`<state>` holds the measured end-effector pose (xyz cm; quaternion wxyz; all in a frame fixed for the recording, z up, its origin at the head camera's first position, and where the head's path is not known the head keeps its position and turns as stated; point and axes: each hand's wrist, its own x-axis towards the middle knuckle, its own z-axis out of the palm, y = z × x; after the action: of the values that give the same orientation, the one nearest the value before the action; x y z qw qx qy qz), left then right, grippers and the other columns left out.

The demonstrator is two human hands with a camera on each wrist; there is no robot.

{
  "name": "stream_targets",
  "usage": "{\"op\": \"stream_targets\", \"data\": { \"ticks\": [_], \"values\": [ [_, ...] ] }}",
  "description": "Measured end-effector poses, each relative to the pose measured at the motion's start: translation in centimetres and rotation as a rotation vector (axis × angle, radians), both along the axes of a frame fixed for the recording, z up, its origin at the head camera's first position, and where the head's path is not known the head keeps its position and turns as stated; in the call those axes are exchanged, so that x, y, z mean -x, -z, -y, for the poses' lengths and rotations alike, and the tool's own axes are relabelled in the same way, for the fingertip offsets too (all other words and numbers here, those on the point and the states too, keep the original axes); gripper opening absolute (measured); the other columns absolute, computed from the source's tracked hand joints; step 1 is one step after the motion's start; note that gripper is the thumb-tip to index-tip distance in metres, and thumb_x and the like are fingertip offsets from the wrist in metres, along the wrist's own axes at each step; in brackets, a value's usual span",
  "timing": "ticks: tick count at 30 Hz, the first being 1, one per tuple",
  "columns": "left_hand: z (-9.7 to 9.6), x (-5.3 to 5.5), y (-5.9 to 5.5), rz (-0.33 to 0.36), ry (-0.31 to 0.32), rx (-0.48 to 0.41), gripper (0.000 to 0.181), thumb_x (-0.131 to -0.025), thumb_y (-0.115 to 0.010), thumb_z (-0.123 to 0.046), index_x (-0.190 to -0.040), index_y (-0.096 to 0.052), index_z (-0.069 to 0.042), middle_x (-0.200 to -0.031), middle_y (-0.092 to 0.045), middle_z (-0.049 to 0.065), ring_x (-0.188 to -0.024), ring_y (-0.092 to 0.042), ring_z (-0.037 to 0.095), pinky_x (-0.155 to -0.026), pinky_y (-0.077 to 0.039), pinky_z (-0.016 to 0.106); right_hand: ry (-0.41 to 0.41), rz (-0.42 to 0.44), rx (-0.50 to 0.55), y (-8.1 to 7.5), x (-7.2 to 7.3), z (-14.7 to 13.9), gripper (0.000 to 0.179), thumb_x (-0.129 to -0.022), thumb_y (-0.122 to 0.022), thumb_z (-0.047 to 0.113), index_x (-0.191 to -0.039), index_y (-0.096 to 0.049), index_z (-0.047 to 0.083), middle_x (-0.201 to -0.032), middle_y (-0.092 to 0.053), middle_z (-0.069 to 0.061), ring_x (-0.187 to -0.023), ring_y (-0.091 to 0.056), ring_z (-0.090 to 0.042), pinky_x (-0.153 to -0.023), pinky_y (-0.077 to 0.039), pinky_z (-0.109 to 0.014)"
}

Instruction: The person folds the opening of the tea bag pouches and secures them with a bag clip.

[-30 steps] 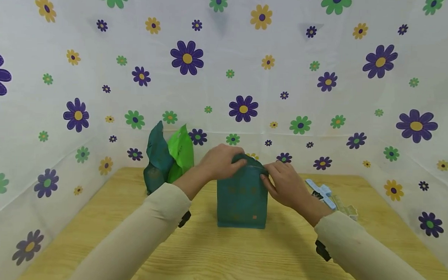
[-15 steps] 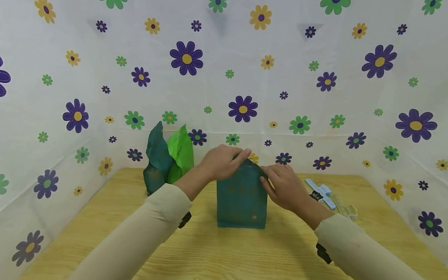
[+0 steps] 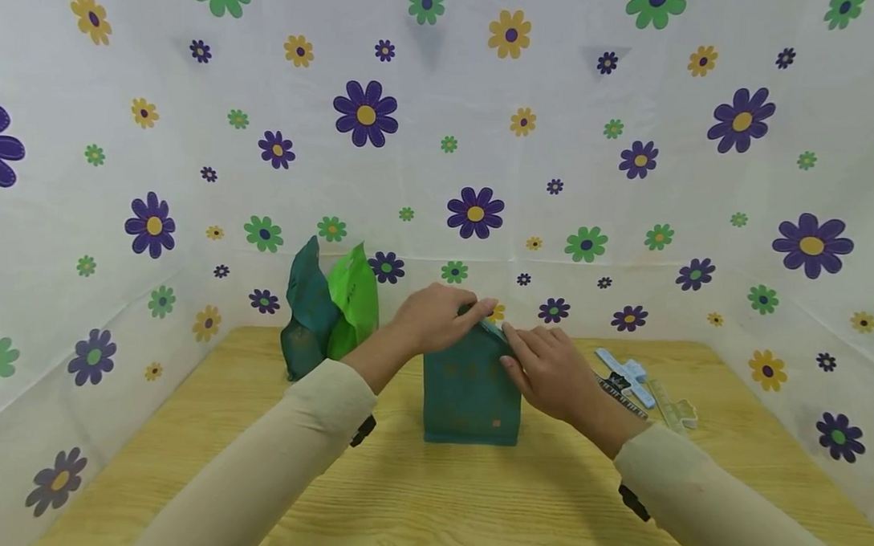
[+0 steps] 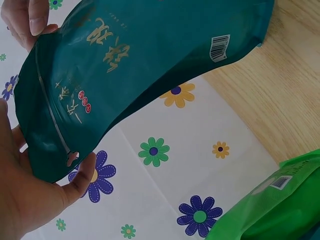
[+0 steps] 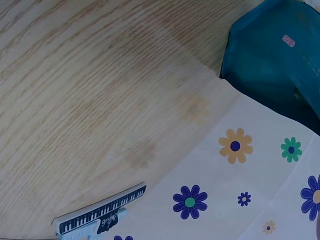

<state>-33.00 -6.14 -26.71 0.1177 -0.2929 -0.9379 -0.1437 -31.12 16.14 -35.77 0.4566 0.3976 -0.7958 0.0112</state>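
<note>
The right hand [image 3: 549,373] has slid leftward along the top edge of the dark green pouch [image 3: 471,391], fingers pinching it; the left hand [image 3: 435,317] grips the pouch's top; the pouch stands mid-table [image 3: 429,498]; behind-left of it lean two more pouches [image 3: 329,305]; right of it lie bag clips [image 3: 625,372].

The pouch [image 3: 471,391] is dark teal with gold lettering, a small red mark near its base and, on the back, a white barcode patch; beside it stand another dark teal pouch [image 3: 305,317] and a bright green pouch [image 3: 352,298]. The table [image 3: 436,498] is pale yellow wood with a streaked grain, and the backdrop [image 3: 441,145] is white, scattered with purple, green and yellow flowers. The clips [image 3: 624,376] are light blue, one printed with black-and-white piano keys, and the sleeves [image 3: 286,452] are cream.
</note>
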Motion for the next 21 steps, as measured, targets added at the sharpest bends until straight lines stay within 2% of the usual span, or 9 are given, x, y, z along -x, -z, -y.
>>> {"op": "stream_targets", "data": {
  "ticks": [5, 7, 12, 16, 19, 21],
  "values": [
    [0.0, -0.1, 0.1, -0.011, 0.002, 0.016, 0.041, -0.103, -0.05, -0.046, -0.111, -0.072, -0.014, -0.101, -0.074, 0.003, -0.095, -0.069, 0.02, -0.087, -0.054, 0.039, 0.024, -0.03, -0.022, 0.2, -0.1, 0.0, 0.062, -0.11, -0.026, 0.042, -0.133, -0.06, -0.005, -0.107, -0.073, -0.015, -0.09, -0.068, -0.028, -0.075, -0.054, -0.041],
    [0.1, -0.2, 0.1, -0.013, 0.007, 0.017, 0.038, -0.102, -0.054, -0.044, -0.115, -0.072, -0.013, -0.108, -0.075, 0.004, -0.101, -0.069, 0.021, -0.092, -0.054, 0.04, 0.009, -0.016, -0.007, 0.1, -0.1, 0.0, 0.063, -0.11, -0.024, 0.042, -0.132, -0.061, -0.004, -0.108, -0.073, -0.015, -0.091, -0.068, -0.028, -0.076, -0.054, -0.041],
    [0.3, -0.3, 0.2, -0.009, 0.031, 0.007, 0.036, -0.101, -0.057, -0.041, -0.115, -0.072, -0.012, -0.109, -0.074, 0.004, -0.101, -0.069, 0.021, -0.092, -0.054, 0.041, -0.044, 0.051, 0.087, -0.9, 0.2, -0.1, 0.061, -0.11, -0.025, 0.04, -0.119, -0.07, 0.0, -0.107, -0.072, -0.013, -0.095, -0.068, -0.029, -0.08, -0.053, -0.045],
    [0.3, -0.3, 0.3, -0.016, 0.038, 0.007, 0.034, -0.101, -0.057, -0.041, -0.114, -0.072, -0.013, -0.106, -0.074, 0.003, -0.095, -0.068, 0.02, -0.088, -0.054, 0.039, -0.053, 0.096, 0.125, -2.1, 0.4, 0.3, 0.042, -0.108, -0.04, 0.029, -0.109, -0.072, 0.002, -0.103, -0.072, -0.011, -0.096, -0.067, -0.028, -0.085, -0.054, -0.044],
    [0.4, -0.2, 0.3, -0.013, 0.043, 0.011, 0.034, -0.101, -0.057, -0.04, -0.114, -0.072, -0.013, -0.105, -0.074, 0.003, -0.093, -0.068, 0.019, -0.087, -0.055, 0.039, -0.046, 0.133, 0.121, -2.7, 0.5, 0.8, 0.026, -0.102, -0.054, 0.02, -0.108, -0.071, 0.002, -0.103, -0.072, -0.011, -0.096, -0.067, -0.027, -0.087, -0.055, -0.044],
    [0.4, -0.2, 0.3, -0.013, 0.047, 0.016, 0.034, -0.101, -0.057, -0.04, -0.115, -0.071, -0.012, -0.105, -0.074, 0.003, -0.093, -0.068, 0.019, -0.087, -0.055, 0.039, -0.032, 0.166, 0.112, -2.8, 0.5, 1.0, 0.021, -0.099, -0.058, 0.016, -0.109, -0.07, 0.003, -0.103, -0.072, -0.011, -0.097, -0.068, -0.027, -0.088, -0.056, -0.043]
  ]
}}
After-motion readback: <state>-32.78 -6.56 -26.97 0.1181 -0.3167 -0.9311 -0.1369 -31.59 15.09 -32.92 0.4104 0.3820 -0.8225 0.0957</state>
